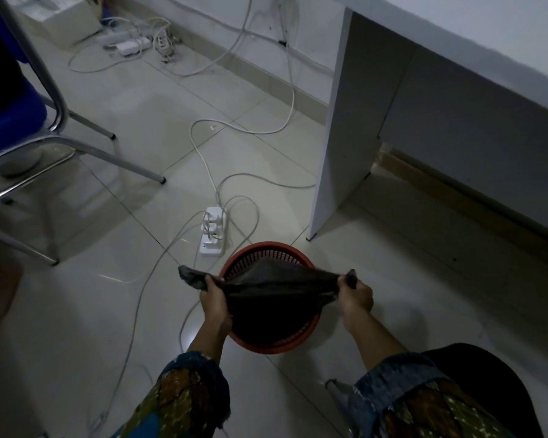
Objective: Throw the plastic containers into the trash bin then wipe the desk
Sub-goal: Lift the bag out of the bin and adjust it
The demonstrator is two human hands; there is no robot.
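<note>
Trash bin (266, 252), red, on floor near side panel of desk (339, 128); left hand (214, 298) and right hand (355, 297) each clench one end of black bag (266, 298) stretched over bin; power strip (213, 232) just beyond, left.

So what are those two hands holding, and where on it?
A black plastic bin bag, stretched over the round red mesh trash bin. The left hand grips its bunched left end, the right hand its right end.
</note>
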